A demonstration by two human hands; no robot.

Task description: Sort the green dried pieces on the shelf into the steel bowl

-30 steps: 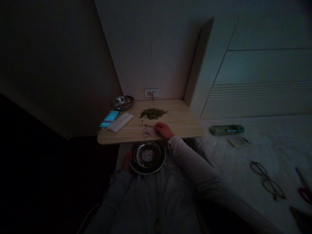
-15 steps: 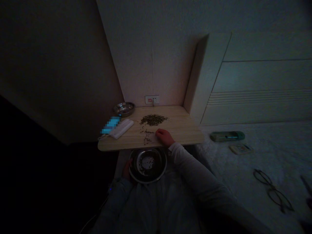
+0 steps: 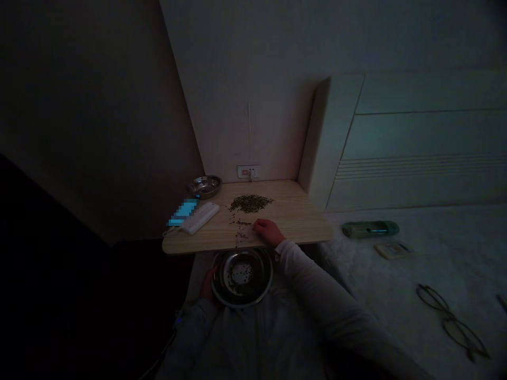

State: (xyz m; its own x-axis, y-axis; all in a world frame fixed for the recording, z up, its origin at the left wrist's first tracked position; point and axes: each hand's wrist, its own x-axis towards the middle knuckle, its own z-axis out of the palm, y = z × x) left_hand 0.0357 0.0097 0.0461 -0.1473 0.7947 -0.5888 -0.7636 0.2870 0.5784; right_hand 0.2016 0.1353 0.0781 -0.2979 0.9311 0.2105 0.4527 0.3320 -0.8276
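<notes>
The room is very dim. My left hand (image 3: pixel 208 285) grips the left rim of a steel bowl (image 3: pixel 264 270) held just below the front edge of a small wooden table (image 3: pixel 301 211); the bowl holds some small dark beans. My right hand (image 3: pixel 268 232) rests on the table near its front edge, fingers curled and pressed down beside a few scattered beans (image 3: pixel 240 231). Whether it holds any I cannot make out. A larger pile of beans (image 3: pixel 250 202) lies farther back on the table.
A second steel bowl (image 3: pixel 205 186) stands at the table's back left, with a white power strip (image 3: pixel 200 218) and a blurred blue thing (image 3: pixel 182 212) beside it. A wall socket (image 3: pixel 247 171) is behind. On the bed to the right lie a green case (image 3: pixel 370 229), a small card (image 3: pixel 393 249) and glasses (image 3: pixel 451 322).
My right hand has slid toward the table's front edge, drawing beans with it. The view has tilted upward, so everything sits lower in frame.
</notes>
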